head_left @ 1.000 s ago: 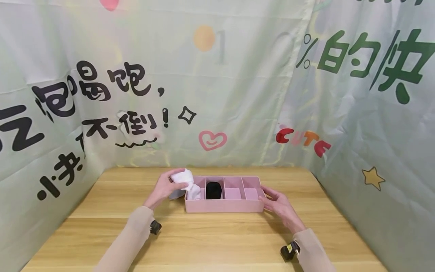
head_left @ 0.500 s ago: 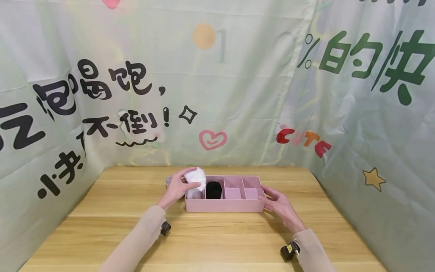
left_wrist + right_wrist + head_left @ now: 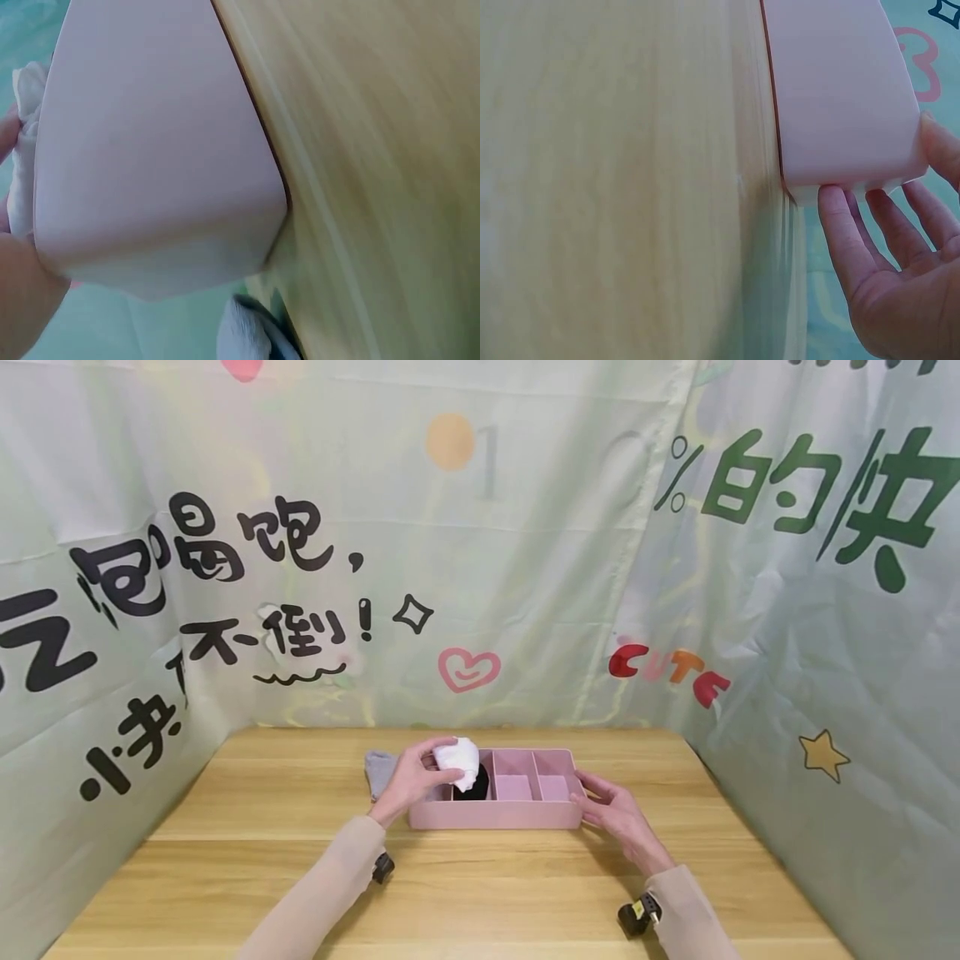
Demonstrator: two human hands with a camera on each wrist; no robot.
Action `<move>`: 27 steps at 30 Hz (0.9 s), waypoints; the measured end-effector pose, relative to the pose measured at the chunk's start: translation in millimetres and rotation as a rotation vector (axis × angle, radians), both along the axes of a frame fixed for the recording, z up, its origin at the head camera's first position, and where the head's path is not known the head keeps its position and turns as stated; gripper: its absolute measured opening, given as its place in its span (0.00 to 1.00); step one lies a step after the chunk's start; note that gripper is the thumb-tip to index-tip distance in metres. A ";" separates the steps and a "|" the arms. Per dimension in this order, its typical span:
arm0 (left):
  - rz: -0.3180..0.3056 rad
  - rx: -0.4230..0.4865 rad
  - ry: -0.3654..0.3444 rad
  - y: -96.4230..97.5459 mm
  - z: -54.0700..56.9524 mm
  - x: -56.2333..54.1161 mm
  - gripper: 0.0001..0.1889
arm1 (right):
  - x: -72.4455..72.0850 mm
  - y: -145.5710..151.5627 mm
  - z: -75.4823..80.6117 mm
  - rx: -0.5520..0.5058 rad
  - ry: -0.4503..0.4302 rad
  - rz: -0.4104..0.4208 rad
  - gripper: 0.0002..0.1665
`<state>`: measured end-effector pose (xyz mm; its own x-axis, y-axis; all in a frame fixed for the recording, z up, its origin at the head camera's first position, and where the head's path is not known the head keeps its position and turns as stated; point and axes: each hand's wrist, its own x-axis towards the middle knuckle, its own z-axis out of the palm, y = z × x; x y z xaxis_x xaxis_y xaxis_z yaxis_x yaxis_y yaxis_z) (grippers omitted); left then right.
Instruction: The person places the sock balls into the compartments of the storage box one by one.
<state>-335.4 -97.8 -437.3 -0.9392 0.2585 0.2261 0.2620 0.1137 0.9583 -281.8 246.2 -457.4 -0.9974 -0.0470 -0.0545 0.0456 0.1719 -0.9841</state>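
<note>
In the head view my left hand (image 3: 411, 778) pinches a bunched white sock (image 3: 458, 762) between thumb and fingers. It hangs over the second compartment from the left of a pink divided storage box (image 3: 495, 815). Inside that compartment lies a bundled black sock (image 3: 472, 787), partly hidden by the white one. My right hand (image 3: 621, 818) grips the box's right end; the right wrist view has the fingertips (image 3: 832, 196) on the end wall and the thumb at the rim. The left wrist view shows the white sock (image 3: 27, 161) mostly hidden behind the box.
A grey sock (image 3: 380, 772) lies on the wooden table (image 3: 480, 893) beside the box's left end. The two right compartments (image 3: 534, 785) show bare pink floors. Printed cloth walls (image 3: 525, 577) stand behind the table and at both sides.
The left hand has carried the white sock rightward, from the box's left compartment to above the black sock. More of the grey sock shows now. The right hand and the box stay put.
</note>
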 end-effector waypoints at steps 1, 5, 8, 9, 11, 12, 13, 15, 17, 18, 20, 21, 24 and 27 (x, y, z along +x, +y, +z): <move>-0.006 0.000 0.001 2.3 0.0 0.3 0.33 | 0.0 0.0 -0.8 0.000 -0.003 -0.001 0.36; -0.012 -0.025 0.032 13.2 -0.7 -1.0 0.32 | 0.3 1.0 -2.9 0.001 -0.011 -0.010 0.36; -0.030 -0.039 0.075 20.9 1.6 -0.3 0.32 | -0.9 1.3 -3.5 0.002 -0.016 -0.016 0.36; -0.036 -0.044 0.080 23.1 1.5 -0.3 0.32 | -1.5 1.2 -3.5 0.001 -0.017 -0.017 0.36; -0.056 -0.042 0.081 27.4 0.8 -0.4 0.32 | -2.5 0.8 -3.4 0.003 -0.016 -0.010 0.37; -0.067 -0.041 0.083 29.5 0.4 -0.9 0.32 | -2.5 0.4 -3.0 0.004 -0.018 -0.009 0.37; -0.076 -0.045 0.076 31.5 -1.0 -1.9 0.33 | -2.3 0.0 -3.2 0.003 -0.019 -0.009 0.37; -0.085 -0.056 0.069 35.9 -2.3 -2.6 0.33 | -2.2 -0.3 -3.1 0.007 -0.023 -0.009 0.37; -0.079 -0.075 0.078 40.1 -2.9 -4.0 0.32 | -2.3 -0.3 -2.8 0.008 -0.023 -0.007 0.37; -0.071 -0.091 0.085 42.2 -2.9 -4.6 0.32 | -2.3 -0.2 -2.5 0.008 -0.023 -0.009 0.37; -0.058 -0.113 0.090 46.1 -2.0 -4.8 0.31 | -2.5 -0.2 -2.1 0.007 -0.019 -0.008 0.37; -0.052 -0.126 0.095 47.7 -2.1 -5.5 0.31 | -2.4 -0.3 -1.9 0.008 -0.017 -0.004 0.37; -0.050 -0.158 0.104 53.3 -0.9 -7.5 0.31 | -1.5 0.2 0.2 0.017 -0.011 0.007 0.37; -0.056 -0.195 0.112 58.6 0.0 -9.2 0.31 | -0.6 0.6 1.7 0.013 -0.013 0.008 0.37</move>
<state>-344.6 -39.2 -437.3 -0.8941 0.3581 0.2690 0.3768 0.2765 0.8841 -282.4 246.7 -455.8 -0.9962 -0.0539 -0.0685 0.0575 0.1851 -0.9810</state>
